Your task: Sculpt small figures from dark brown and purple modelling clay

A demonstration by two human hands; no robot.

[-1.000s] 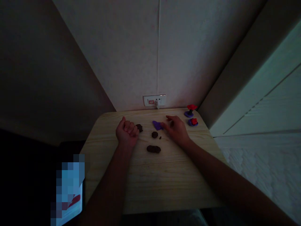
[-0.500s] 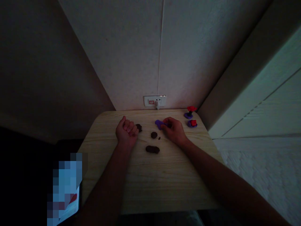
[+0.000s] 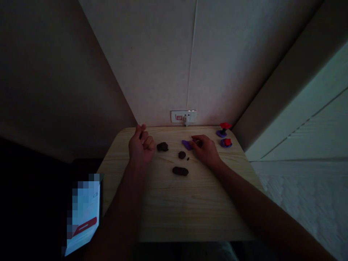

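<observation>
My right hand [image 3: 206, 149] pinches a flat purple piece of modelling clay [image 3: 186, 145] at the tabletop; the fingers hide part of it. My left hand [image 3: 141, 144] is closed near the table's back left, palm side up, with thumb and forefinger together. A dark spot shows between them, but I cannot make out whether it is clay or shadow. Between the hands lie a lumpy dark brown clay piece [image 3: 162, 146], a brown ball [image 3: 182, 155] and a tiny brown crumb [image 3: 188, 158]. Nearer to me rests a thick brown clay roll [image 3: 180, 171].
Two red-and-purple clay figures stand at the back right: a taller one [image 3: 225, 128] and a lower one [image 3: 226, 142]. Behind the wooden table [image 3: 195, 214] is a wall socket [image 3: 183, 116] with a plug. A lit screen [image 3: 85, 214] is at the lower left.
My left hand has moved left and up, away from the lumpy brown clay, which now shows fully. The right hand keeps hold of the purple clay. The view has shifted slightly.
</observation>
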